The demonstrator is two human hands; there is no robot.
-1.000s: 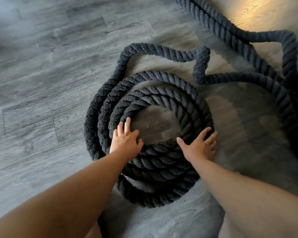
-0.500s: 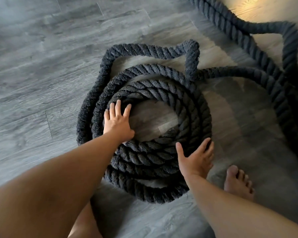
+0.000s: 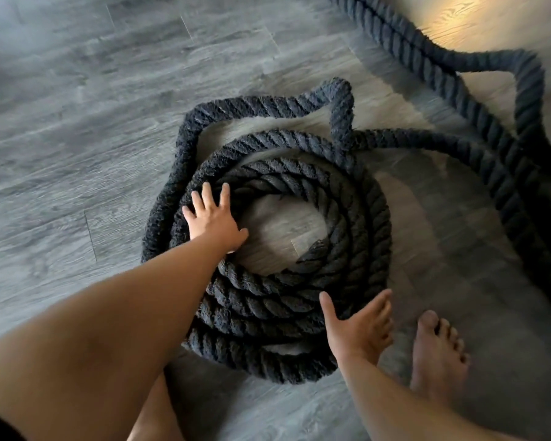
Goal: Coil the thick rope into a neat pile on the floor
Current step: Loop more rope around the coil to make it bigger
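Centre frame, the rope [image 3: 360, 224] is being pressed by the flat, open left hand [image 3: 215, 222] and met at its lower edge by the open right hand [image 3: 360, 332], seemingly to round the pile.

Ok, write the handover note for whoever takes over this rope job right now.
Left hand: open, flat on the coil's inner left turns.
Right hand: open at the coil's near right edge, gripping nothing.
The coil lies on the floor with several turns wound. A bare foot stands to its right.
The outer turn bulges wide and kinks on the far side.
To do: tuck that turn in, then wind on the loose rope trailing off to the far right.
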